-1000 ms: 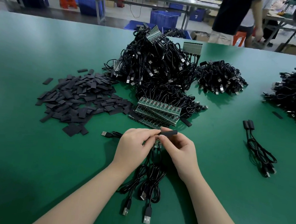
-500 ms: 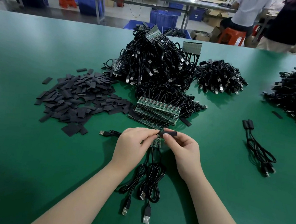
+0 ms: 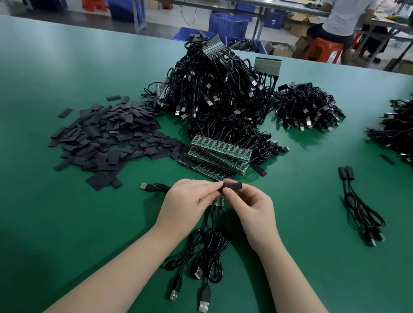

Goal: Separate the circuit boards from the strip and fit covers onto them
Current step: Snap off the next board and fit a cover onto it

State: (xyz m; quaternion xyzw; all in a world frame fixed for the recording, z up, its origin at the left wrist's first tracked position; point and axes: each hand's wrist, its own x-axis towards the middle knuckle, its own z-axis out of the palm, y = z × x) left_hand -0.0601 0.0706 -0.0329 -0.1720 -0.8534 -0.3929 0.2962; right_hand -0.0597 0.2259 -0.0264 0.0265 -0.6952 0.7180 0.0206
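You are pinching a black cover (image 3: 233, 185) between both hands, just above the green table (image 3: 16, 212), near side of the board stack. Your right hand (image 3: 250, 212) is gripping the sleeve with thumb and fingers curled round it; your left hand (image 3: 185, 205) is pinching its left end. A small piece of circuit board (image 3: 218, 201) is showing below your fingers, with black USB cables (image 3: 205, 253) trailing toward you. Whether the board is entering the sleeve, I cannot tell.

Judged step: fitting a cover onto a separated board. Next move is calling for a lined-up sleeve mouth and a straight push.

Strips of boards (image 3: 219, 155) are lying stacked just beyond your hands; loose covers (image 3: 110, 136) are piled to the left.
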